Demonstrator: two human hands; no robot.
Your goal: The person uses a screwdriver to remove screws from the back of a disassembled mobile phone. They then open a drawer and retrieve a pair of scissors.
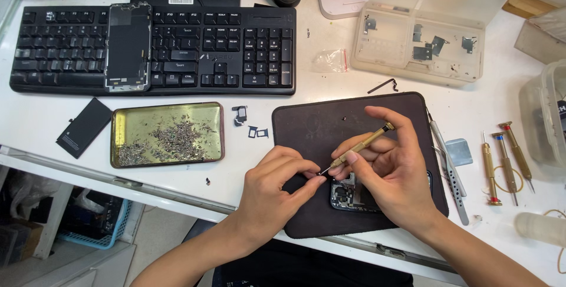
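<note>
Screwdriver [361, 144] pinched in right hand [392, 172] fingers, tip touching left hand [277, 190] fingertips

We look down on a white workbench [194, 190]. Our right hand [392, 172] pinches a brass screwdriver [359, 145], its tip angled down and left toward the fingertips of our left hand [277, 190], which meet it. Under both hands lies an opened phone body [348, 195] on a dark mat [312, 128]. Left of the mat, a gold tray [118, 139] holds a heap of tiny screws [171, 137]; a black battery [84, 126] lies just beside it. A phone frame [128, 46] rests on a black keyboard [236, 51]. To the right lie tweezers [451, 172], three more screwdrivers [504, 160] and a clear parts box [418, 45]
</note>
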